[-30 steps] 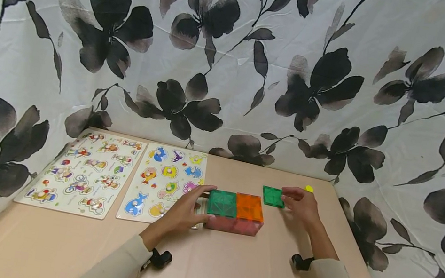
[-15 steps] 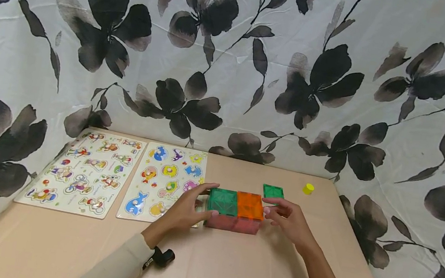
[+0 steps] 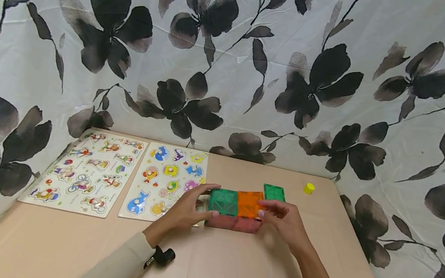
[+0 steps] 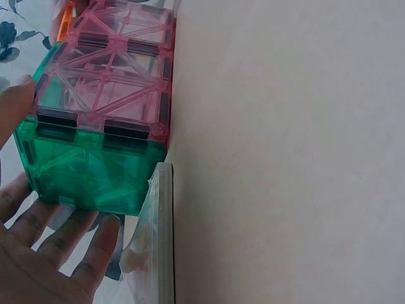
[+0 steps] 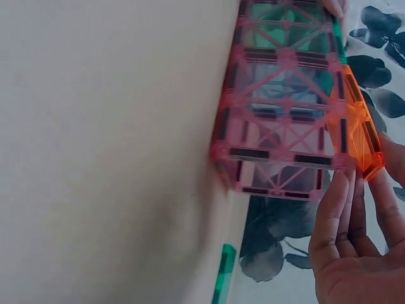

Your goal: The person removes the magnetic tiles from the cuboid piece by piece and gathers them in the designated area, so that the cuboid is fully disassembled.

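A box of see-through magnetic tiles has a pink front wall (image 3: pixel 232 223), a green top tile (image 3: pixel 223 202) and a green end tile (image 4: pixel 88 171). My left hand (image 3: pixel 184 209) holds its left end, thumb on the front top edge and fingers at the back. At the right end, my right hand (image 3: pixel 287 224) pinches the outer edge of an orange magnetic tile (image 3: pixel 247 203). In the right wrist view this orange tile (image 5: pixel 355 123) tilts up from the box top, its outer edge raised. A loose green magnetic tile (image 3: pixel 273 193) lies just behind the right hand.
Two picture boards, one with clowns (image 3: pixel 85 172) and one with sea animals (image 3: pixel 151 172), lie at the left of the table (image 3: pixel 204 269). The left hand overlaps the second board. A small yellow cylinder (image 3: pixel 308 188) stands at the back right, before a flowered cloth (image 3: pixel 258 68).
My right hand let go of the loose green tile, moved left to the box and took the orange tile, whose outer edge has risen. The left hand has stayed on the box.
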`<state>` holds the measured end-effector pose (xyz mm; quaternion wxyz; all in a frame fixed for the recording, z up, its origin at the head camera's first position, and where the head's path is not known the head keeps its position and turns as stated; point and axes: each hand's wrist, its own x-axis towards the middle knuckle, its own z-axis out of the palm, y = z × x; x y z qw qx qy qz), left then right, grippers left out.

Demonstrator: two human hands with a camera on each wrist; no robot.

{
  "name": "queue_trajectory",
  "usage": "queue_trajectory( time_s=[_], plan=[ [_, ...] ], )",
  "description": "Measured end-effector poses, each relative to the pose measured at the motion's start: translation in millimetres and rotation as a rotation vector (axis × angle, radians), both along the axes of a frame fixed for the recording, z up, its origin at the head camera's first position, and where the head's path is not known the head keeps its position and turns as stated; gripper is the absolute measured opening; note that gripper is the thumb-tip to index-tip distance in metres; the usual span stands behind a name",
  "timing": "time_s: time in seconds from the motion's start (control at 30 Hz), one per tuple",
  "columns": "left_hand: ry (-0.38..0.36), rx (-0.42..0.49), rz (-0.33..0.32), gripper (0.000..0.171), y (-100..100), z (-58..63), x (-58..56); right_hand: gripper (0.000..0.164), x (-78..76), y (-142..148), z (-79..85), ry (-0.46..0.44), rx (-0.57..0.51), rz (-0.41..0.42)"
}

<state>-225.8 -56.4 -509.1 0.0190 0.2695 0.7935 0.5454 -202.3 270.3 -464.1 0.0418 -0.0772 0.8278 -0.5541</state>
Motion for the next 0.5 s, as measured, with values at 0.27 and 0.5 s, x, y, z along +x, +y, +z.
queue_trajectory(
  time_s=[0.27, 0.5],
  plan=[
    [0.009, 0.005, 0.001, 0.073, -0.8, -0.4, -0.1, 0.030, -0.4, -5.1, 9.2, 0.010, -0.047, -0.049],
    [-0.010, 0.016, -0.007, 0.072, 0.5, -1.6, 0.4, 0.033, -1.8, 4.3, 21.1, 0.025, -0.071, -0.091]
  ],
)
